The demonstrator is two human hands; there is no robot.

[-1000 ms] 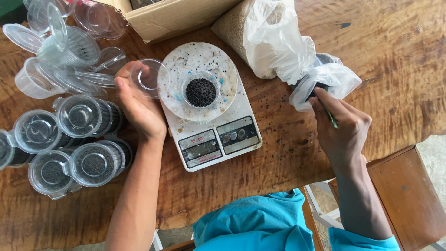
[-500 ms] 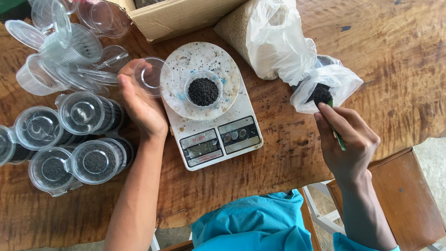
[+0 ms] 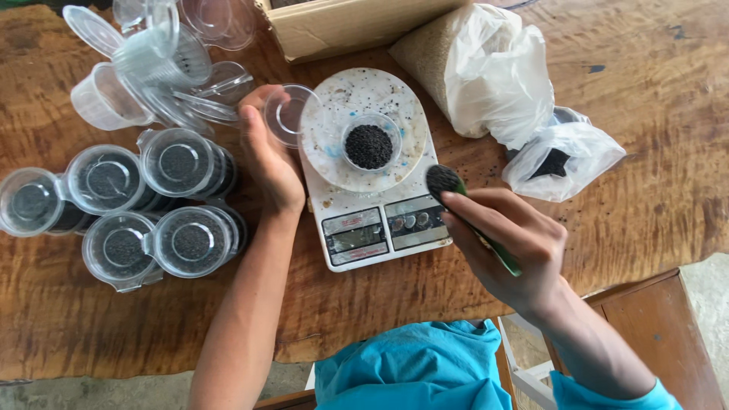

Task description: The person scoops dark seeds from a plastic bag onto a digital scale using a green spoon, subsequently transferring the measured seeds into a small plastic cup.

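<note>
The right hand (image 3: 516,243) has come away from the small plastic bag (image 3: 566,159) — fingers pinched on a green spoon (image 3: 456,193) heaped with dark seeds, now beside the cup (image 3: 370,143) on the scale (image 3: 364,175) — while the left hand (image 3: 266,152) loosely cups that cup's open lid (image 3: 287,115), so 1 more top-up looks underway.

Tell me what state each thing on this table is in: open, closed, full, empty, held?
Small cup: on the scale, partly filled with black grains, lid off.
Scale: plate speckled with stray grains.
Green spoon: loaded, held over the scale.
Right hand: gripping the spoon.
Left hand: touching a clear lid.
Filled cups: lidded.
Empty cups: open, piled.
Small bag: open.
Large bag: lying, full.
</note>
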